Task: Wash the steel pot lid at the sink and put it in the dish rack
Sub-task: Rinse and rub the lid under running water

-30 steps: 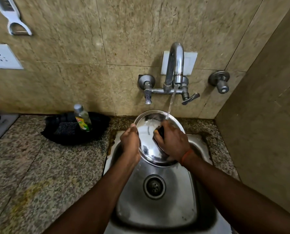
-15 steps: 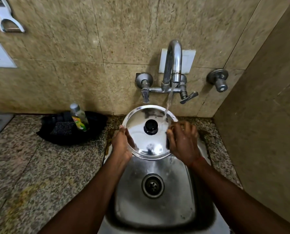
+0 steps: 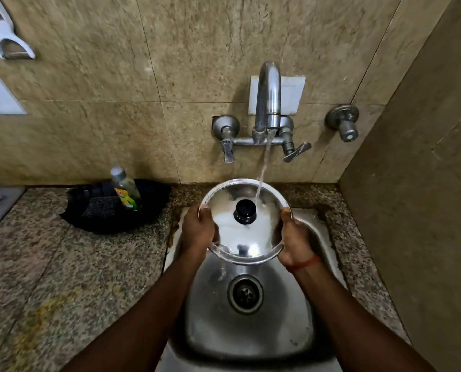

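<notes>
The lid [image 3: 240, 237] is held over the sink [image 3: 251, 328], knob [image 3: 245, 210] up. Water [image 3: 264, 162] from the tap [image 3: 268, 95] lands on its far side. The left hand [image 3: 198, 229] grips the left rim and the right hand [image 3: 293, 240] grips the right rim, thumbs on top. The other fingers are hidden under the lid. The sink has a drain [image 3: 245, 294] in the middle. On the bench [image 3: 63, 264], a black dish [image 3: 154, 200] holds a soap bottle [image 3: 126, 190] and a dark pad [image 3: 102, 206]. A white tool [image 3: 8, 41] on the wall is cut off.
</notes>
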